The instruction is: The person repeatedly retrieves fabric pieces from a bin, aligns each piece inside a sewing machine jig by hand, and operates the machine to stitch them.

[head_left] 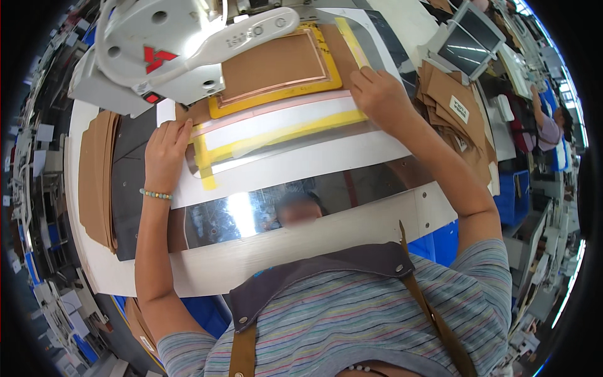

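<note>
A flat brown panel (339, 47) lies at the far middle of the work plate. On it rests a yellow frame (276, 104) with a copper-coloured inner edge. My left hand (168, 143) is closed in a pinch at the panel's near left corner. At the panel's right edge, my right hand (380, 97) has its fingers bent and pressed together, with the fingertips partly hidden. Beneath and in front of the panel is a white sheet (301, 159) with strips of yellow tape (276, 143) along it.
A white machine head (144, 56) with a long white arm-like bar (245, 38) overhangs the far left. Brown panels (97, 182) stack at left; more brown panels (465, 113) pile at right. A shiny metal plate (251, 217) lies nearer. Far right are a screen (471, 41) and another person (551, 135).
</note>
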Motion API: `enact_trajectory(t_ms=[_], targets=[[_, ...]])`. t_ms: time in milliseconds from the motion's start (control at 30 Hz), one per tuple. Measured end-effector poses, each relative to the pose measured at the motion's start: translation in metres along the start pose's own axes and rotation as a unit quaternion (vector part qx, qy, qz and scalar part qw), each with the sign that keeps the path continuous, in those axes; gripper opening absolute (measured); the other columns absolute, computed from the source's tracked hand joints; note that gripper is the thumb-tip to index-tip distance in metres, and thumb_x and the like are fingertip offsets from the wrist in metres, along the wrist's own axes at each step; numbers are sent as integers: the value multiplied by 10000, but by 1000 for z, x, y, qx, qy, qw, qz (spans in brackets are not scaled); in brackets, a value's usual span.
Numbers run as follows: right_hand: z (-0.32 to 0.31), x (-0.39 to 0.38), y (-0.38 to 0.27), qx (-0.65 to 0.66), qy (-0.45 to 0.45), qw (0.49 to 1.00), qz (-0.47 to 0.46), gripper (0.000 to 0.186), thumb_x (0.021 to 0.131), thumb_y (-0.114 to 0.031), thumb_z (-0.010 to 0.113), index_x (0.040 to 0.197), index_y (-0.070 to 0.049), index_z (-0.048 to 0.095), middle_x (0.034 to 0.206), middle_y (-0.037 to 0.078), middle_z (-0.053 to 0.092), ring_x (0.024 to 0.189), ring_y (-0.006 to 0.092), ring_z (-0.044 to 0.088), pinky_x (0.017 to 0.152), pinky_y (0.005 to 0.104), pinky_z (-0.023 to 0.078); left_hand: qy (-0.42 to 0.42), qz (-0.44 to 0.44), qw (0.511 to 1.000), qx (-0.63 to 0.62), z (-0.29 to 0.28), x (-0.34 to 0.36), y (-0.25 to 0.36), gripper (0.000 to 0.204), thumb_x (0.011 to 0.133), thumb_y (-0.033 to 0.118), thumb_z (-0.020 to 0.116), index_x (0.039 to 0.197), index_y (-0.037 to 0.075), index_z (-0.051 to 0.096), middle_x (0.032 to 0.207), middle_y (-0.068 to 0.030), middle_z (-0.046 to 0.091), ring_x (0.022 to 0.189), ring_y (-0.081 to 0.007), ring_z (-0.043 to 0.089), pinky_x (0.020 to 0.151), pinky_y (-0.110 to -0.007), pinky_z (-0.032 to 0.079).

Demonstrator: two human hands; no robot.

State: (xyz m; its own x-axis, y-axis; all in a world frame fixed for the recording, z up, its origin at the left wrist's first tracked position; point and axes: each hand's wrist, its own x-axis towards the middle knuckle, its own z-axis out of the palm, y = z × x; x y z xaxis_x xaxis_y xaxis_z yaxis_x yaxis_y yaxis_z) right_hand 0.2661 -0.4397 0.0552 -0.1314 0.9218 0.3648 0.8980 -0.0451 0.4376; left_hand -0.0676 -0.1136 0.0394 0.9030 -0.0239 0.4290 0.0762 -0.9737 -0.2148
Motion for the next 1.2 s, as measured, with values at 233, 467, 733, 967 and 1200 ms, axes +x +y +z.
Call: enact_trajectory(t_ms=[233,467,733,967,1200], targets=[[-7,-24,-9,67,-18,993,93,199,878,-176,706,1026,-44,709,1148,91,650,1168,248,612,899,372,510,-46,-39,998,-4,1,0,16,421,934,103,672,1350,40,686,1261,-131,658,1218,-340,623,1010,-458,515],[-2,-56,-19,149,-81,966,195,602,1112,-490,499,1521,-53,563,1656,140,448,1545,346,374,1225,573,319,-91,-160,974,-129,-1,-17,31,513,1047,205,611,1554,133,580,1666,-139,467,1579,-406,327,1284,-516,285],[-2,-59,-21,188,-75,954,219,574,1117,-469,502,1523,-71,576,1657,137,448,1559,372,349,1246,576,290,-81,-152,974,-147,-3,-15,32,472,1040,194,630,1505,106,625,1657,-138,488,1555,-413,376,1272,-513,310],[-1,-57,-20,180,-72,955,227,520,1080,-371,590,1530,-111,595,1664,142,457,1556,367,369,1263,504,281,-4,-161,974,-161,-9,-14,29,496,989,213,718,1473,121,656,1609,-152,541,1465,-408,491,1216,-502,393],[-6,-53,-20,205,-86,948,228,475,1106,-380,547,1501,-130,635,1668,136,461,1565,363,357,1269,503,270,-70,-165,976,-126,-6,-25,24,462,1006,341,720,1437,176,716,1623,-131,536,1501,-388,464,1216,-478,392]])
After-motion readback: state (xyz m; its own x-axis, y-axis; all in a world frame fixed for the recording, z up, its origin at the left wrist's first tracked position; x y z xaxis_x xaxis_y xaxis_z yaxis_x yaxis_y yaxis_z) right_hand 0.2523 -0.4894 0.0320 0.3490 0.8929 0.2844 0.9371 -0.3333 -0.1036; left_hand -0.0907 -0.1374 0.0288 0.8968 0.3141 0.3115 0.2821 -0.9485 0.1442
